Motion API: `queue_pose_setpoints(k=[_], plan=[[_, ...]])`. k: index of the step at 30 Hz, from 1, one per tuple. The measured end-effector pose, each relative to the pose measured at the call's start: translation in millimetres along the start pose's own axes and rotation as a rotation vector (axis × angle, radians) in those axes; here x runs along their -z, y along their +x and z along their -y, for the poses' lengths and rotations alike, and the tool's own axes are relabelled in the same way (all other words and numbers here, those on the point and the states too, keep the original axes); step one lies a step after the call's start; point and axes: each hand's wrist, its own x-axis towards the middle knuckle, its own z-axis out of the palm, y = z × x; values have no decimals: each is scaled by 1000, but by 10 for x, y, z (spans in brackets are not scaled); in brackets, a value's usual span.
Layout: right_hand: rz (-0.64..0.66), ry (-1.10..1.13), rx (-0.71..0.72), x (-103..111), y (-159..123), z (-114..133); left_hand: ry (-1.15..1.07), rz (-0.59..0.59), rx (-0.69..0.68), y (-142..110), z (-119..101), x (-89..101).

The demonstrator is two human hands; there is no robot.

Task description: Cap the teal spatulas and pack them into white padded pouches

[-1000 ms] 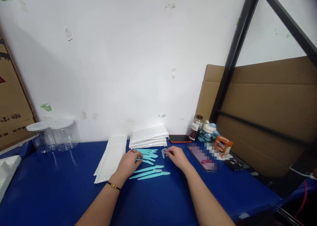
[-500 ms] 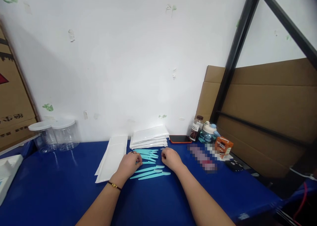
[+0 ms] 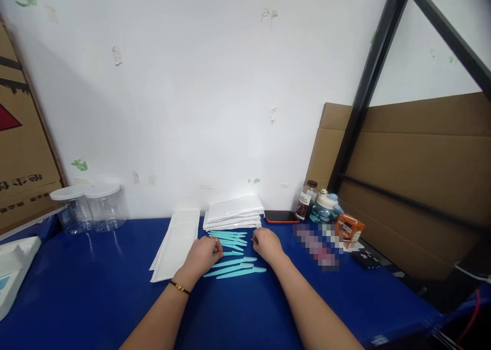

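The left hand (image 3: 204, 253) has its fingertips drawn together at one slim turquoise plastic stick (image 3: 235, 253); whether that grip pinches it, I cannot tell. Similar turquoise sticks (image 3: 245, 272) lie beyond and nearer than this grip on the blue surface (image 3: 238, 314). The right hand (image 3: 267, 245) curls just right of them, its contents hidden.

Just beside the left fingers (image 3: 215, 245) lie turquoise sticks (image 3: 241, 273) of smooth plastic with little shine, on a blue desk (image 3: 238, 319) whose smooth surface carries a soft sheen. Beyond the fingers, the stacked white packets (image 3: 235, 206) have a glossy, film-like skin. Well left of the fingers stand jars (image 3: 106, 212) of clear, shiny plastic; well right, the cardboard (image 3: 418, 171) looks matt and papery.
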Motion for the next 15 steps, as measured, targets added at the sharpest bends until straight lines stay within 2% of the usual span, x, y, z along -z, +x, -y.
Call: queue_pose_setpoints(k=[4, 6, 11, 15], plan=[[135, 338, 158, 79, -105, -77, -17, -8, -3, 5, 24, -18], [182, 461, 192, 96, -138, -94, -26, -12, -2, 14, 33, -37], [219, 561, 237, 69, -148, -6, -48, 0, -9, 35, -9, -88], [238, 561, 297, 62, -146, 67, -90, 74, -50, 35, -79, -113]])
